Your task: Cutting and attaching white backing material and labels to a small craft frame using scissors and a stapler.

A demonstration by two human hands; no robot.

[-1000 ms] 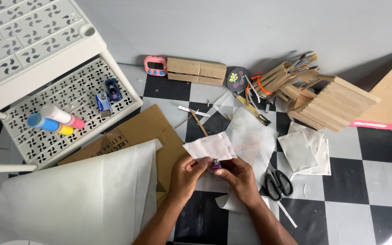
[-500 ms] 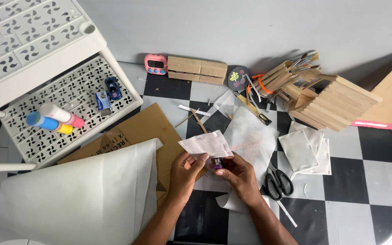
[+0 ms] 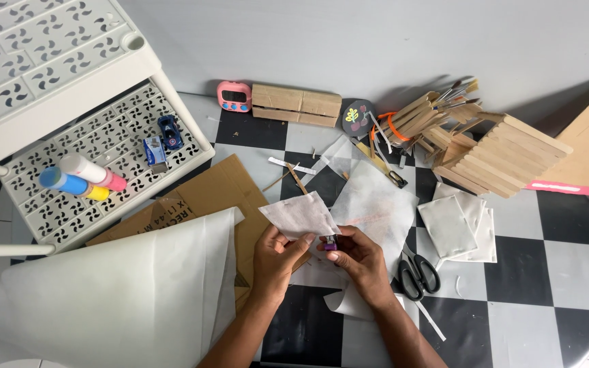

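I pinch a small folded piece of white paper [image 3: 299, 215] by its lower edge in my left hand [image 3: 277, 259]; the sheet tilts up and away from that grip. My right hand [image 3: 357, 257] closes its fingertips on a small purple object [image 3: 330, 243], held just beside the left grip and directly under the paper's lower right corner. I cannot tell what the purple object is.

Beneath both grips lie loose sheets of translucent white paper [image 3: 375, 204] on the checkered floor [image 3: 567, 272]. Just right of my right hand lie black-handled scissors [image 3: 416, 274]; beyond them, a stack of folded white paper squares [image 3: 452, 226]. Left of my left hand lie a flat brown cardboard [image 3: 213, 194] and a large curled white sheet [image 3: 103, 300]. Farther away from both grips stand a pink timer [image 3: 234, 96], wooden blocks [image 3: 296, 105] and a craft-stick structure [image 3: 499, 153].
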